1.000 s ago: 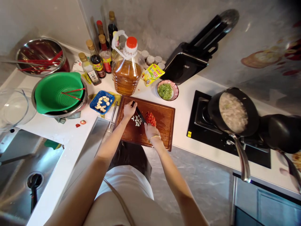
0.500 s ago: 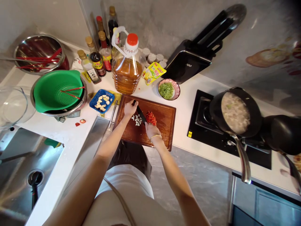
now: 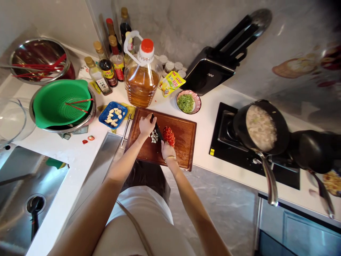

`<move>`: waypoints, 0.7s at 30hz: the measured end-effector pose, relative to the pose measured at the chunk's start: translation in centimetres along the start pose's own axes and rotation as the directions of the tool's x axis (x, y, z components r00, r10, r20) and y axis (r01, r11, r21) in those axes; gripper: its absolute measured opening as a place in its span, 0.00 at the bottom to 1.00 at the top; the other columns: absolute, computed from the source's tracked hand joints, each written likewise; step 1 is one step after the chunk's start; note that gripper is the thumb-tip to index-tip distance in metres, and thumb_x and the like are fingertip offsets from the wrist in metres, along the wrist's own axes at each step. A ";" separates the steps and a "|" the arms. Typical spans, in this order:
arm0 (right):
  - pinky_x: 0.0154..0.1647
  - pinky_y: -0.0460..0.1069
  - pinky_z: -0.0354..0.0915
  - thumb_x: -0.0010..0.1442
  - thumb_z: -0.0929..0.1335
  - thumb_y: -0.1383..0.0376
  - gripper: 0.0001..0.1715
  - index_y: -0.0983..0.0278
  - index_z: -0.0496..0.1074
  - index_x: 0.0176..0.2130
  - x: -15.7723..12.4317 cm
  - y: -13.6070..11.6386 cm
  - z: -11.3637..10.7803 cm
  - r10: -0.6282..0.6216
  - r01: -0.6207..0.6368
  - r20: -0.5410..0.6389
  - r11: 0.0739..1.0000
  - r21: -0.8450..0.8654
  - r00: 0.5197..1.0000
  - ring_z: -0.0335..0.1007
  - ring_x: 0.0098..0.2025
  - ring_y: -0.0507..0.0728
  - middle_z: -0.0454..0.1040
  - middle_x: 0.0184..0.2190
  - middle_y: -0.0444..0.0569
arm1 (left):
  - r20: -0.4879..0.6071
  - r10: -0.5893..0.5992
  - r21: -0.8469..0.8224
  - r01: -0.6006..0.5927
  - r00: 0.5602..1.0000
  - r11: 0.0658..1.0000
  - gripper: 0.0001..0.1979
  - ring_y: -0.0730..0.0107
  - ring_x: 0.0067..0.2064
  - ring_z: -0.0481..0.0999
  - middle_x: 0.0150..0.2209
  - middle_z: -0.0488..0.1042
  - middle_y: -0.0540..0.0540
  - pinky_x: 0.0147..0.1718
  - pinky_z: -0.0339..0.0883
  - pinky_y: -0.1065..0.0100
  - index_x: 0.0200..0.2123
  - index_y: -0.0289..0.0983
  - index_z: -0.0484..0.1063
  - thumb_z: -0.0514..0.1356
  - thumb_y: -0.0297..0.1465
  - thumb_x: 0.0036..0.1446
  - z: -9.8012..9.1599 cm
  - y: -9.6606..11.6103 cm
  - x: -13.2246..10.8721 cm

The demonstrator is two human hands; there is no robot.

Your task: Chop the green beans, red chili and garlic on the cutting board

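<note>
A dark knife (image 3: 159, 132) lies slantwise over the wooden cutting board (image 3: 183, 142), held at both ends. My left hand (image 3: 147, 125) is closed on its far end, where a black piece shows between the fingers. Around the near end, my right hand (image 3: 167, 150) is closed too. Which end is the handle I cannot tell for sure. White chopped garlic (image 3: 153, 137) sits under and left of the blade. A heap of chopped red chili (image 3: 168, 136) lies just right of it, close to my right fingers.
Left of the board is a blue tray (image 3: 106, 124) of garlic cloves. Behind stand an oil jug (image 3: 142, 81), several sauce bottles, a bowl of chopped greens (image 3: 186, 103) and a knife block (image 3: 206, 73). A filled pan (image 3: 239, 131) sits on the stove at right; a green colander (image 3: 50, 103) at left.
The camera view has shifted slightly. Both hands stay on the knife, and its blade sits a little differently over the garlic, which looks more gathered.
</note>
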State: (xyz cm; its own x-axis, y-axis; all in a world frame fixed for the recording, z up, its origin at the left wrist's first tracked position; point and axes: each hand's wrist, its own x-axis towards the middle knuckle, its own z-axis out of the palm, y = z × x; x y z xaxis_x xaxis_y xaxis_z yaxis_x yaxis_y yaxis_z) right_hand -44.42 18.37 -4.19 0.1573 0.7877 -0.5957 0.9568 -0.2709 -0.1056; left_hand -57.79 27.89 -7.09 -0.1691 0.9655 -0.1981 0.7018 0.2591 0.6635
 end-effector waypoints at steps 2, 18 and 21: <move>0.44 0.53 0.66 0.68 0.51 0.56 0.29 0.71 0.69 0.47 -0.2 -0.4 -0.6 -0.021 0.020 0.014 1.000 0.020 1.000 0.74 0.44 0.62 0.76 0.40 0.64 | -0.013 -0.023 -0.008 0.022 1.000 1.000 0.24 0.57 0.47 0.71 0.41 0.77 0.40 0.45 0.62 0.64 0.54 0.39 0.68 0.50 0.44 0.61 0.0 -0.1 0.5; 0.43 0.54 0.67 0.68 0.51 0.56 0.29 0.72 0.70 0.44 -1.2 -2.3 0.0 -0.048 0.047 0.038 0.999 0.019 0.998 0.75 0.44 0.64 0.76 0.38 0.66 | 0.094 0.007 -0.069 -0.001 0.996 0.998 0.21 0.61 0.43 0.73 0.40 0.78 0.43 0.42 0.63 0.67 0.49 0.39 0.73 0.50 0.42 0.61 -1.5 -1.5 1.4; 0.43 0.53 0.67 0.69 0.51 0.58 0.28 0.73 0.69 0.45 -1.5 -3.0 0.8 0.007 -0.009 0.040 0.999 0.045 0.999 0.75 0.43 0.63 0.76 0.39 0.67 | 0.108 0.043 -0.064 -0.036 0.993 0.997 0.21 0.62 0.42 0.73 0.39 0.78 0.44 0.42 0.63 0.68 0.49 0.39 0.73 0.51 0.43 0.61 -1.4 -1.1 1.7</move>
State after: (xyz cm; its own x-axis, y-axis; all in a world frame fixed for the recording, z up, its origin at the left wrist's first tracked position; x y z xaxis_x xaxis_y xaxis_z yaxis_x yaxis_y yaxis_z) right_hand -47.69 17.57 -3.67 0.1540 0.7629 -0.6279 0.9433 -0.3026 -0.1364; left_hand -59.80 29.26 -7.16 -0.0626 0.9672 -0.2463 0.6616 0.2250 0.7153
